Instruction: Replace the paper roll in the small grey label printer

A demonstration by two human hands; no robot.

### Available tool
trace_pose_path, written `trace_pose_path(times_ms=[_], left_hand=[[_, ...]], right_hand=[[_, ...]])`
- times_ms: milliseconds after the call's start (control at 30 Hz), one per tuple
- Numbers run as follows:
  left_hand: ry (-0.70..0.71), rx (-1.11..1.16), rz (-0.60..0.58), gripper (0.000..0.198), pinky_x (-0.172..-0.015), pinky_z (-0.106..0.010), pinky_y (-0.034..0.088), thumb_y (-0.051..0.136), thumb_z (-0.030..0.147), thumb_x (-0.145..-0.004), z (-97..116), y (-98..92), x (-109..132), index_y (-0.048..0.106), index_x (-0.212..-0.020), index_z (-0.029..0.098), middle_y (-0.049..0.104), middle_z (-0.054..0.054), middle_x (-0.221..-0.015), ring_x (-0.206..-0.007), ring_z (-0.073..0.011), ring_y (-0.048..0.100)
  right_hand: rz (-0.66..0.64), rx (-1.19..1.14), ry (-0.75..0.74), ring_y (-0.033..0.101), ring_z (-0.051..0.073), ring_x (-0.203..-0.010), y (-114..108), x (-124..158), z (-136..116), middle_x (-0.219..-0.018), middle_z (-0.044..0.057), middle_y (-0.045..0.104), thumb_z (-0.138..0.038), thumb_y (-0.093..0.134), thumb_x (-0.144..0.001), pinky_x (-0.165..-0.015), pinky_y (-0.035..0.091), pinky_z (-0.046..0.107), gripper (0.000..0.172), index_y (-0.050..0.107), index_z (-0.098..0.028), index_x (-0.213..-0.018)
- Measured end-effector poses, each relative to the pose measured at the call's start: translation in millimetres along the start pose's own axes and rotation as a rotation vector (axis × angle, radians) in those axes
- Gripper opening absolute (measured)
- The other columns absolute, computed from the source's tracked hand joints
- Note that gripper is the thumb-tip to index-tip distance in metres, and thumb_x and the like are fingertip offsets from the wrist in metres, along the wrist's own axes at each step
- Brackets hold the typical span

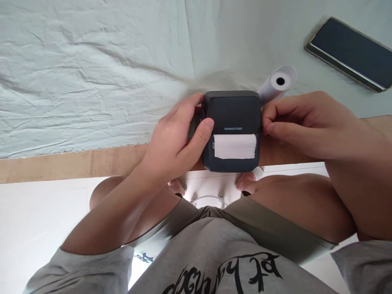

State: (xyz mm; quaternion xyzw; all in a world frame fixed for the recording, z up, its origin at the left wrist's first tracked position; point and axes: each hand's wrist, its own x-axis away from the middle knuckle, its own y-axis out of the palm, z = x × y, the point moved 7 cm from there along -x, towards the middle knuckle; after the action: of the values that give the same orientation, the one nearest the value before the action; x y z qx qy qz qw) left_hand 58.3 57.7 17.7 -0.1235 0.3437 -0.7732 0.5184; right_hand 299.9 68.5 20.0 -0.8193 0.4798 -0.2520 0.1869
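Note:
A dark label printer (234, 116) marked NIIMBOT sits at the table's near edge, with a strip of white paper (234, 146) sticking out of its slot; the strip's right edge looks torn. My left hand (180, 132) grips the printer's left side, thumb on top and fingers round the far left corner. At the opposite side, my right hand (298, 120) is closed, its thumb and forefinger pinched together against the printer's right edge. Whatever may lie between those fingertips is hidden. Just behind the printer, to its right, lies a white paper roll (275, 85) with a black core.
A dark phone (352, 53) in a clear-edged case lies at the far right. Wrinkled pale green cloth (92, 73) covers the table, leaving a bare wooden edge (70, 163) at the front. My legs are below that edge.

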Motion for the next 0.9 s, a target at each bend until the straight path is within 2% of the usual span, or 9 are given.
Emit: trace_pose_path(times_ms=[167, 300, 433, 533, 700, 900], left_hand=[[0.036, -0.121, -0.082, 0.073, -0.131, -0.052, 0.057, 0.033, 0.063, -0.125, 12.0, 1.5, 7.5, 0.053, -0.174, 0.013, 0.067, -0.018, -0.172, -0.158, -0.0358, 0.066], [0.026, -0.196, -0.151, 0.089, -0.132, -0.06, 0.055, 0.026, 0.076, -0.122, 10.0, 5.0, 16.5, 0.046, -0.179, 0.01, 0.057, -0.023, -0.18, -0.164, -0.0413, 0.06], [0.083, -0.277, -0.183, 0.109, -0.133, -0.067, 0.052, 0.031, 0.09, -0.114, 6.5, 10.8, 27.6, 0.036, -0.183, 0.005, 0.05, -0.03, -0.184, -0.166, -0.0481, 0.056], [0.158, -0.365, -0.144, 0.121, -0.134, -0.064, 0.052, 0.043, 0.097, -0.108, 8.8, 15.2, 34.5, 0.031, -0.183, 0.002, 0.053, -0.033, -0.18, -0.166, -0.0489, 0.057], [0.238, -0.54, 0.001, 0.124, -0.129, -0.054, 0.057, 0.05, 0.095, -0.108, 17.9, 21.9, 39.7, 0.04, -0.174, -0.009, 0.059, -0.039, -0.172, -0.161, -0.0463, 0.065], [0.241, -0.533, 0.056, 0.122, -0.128, -0.051, 0.061, 0.059, 0.098, -0.103, 16.3, 23.3, 40.4, 0.048, -0.173, -0.002, 0.069, -0.033, -0.166, -0.154, -0.0438, 0.072]], right_hand=[[-0.025, 0.122, -0.007, 0.054, 0.012, -0.062, 1.5, -3.8, 1.0, -0.068, 0.002, 0.062, -0.049, 0.055, -0.092, -0.057, 0.04, 0.03, 0.035, 0.062, -0.021, -0.073], [-0.004, 0.16, 0.01, 0.057, 0.013, -0.066, 1.7, -4.9, 2.5, -0.071, 0.001, 0.064, -0.047, 0.053, -0.088, -0.062, 0.042, 0.031, 0.03, 0.064, -0.021, -0.075], [-0.01, 0.201, 0.017, 0.059, 0.014, -0.071, 2.3, -4.2, 5.6, -0.075, 0.002, 0.066, -0.039, 0.054, -0.089, -0.066, 0.042, 0.032, 0.024, 0.064, -0.021, -0.079], [-0.013, 0.232, 0.032, 0.057, 0.014, -0.071, 2.2, -4.2, 8.7, -0.075, 0.002, 0.064, -0.036, 0.054, -0.091, -0.067, 0.042, 0.032, 0.021, 0.062, -0.02, -0.079], [0.004, 0.271, 0.032, 0.057, 0.015, -0.071, 3.3, -5.2, 9.3, -0.075, 0.002, 0.064, -0.033, 0.053, -0.09, -0.067, 0.042, 0.032, 0.019, 0.062, -0.02, -0.079], [0.041, 0.317, -0.017, 0.063, 0.017, -0.073, 4.3, -5.4, 8.0, -0.077, 0.001, 0.068, -0.032, 0.053, -0.088, -0.067, 0.044, 0.031, 0.017, 0.063, -0.02, -0.081]])
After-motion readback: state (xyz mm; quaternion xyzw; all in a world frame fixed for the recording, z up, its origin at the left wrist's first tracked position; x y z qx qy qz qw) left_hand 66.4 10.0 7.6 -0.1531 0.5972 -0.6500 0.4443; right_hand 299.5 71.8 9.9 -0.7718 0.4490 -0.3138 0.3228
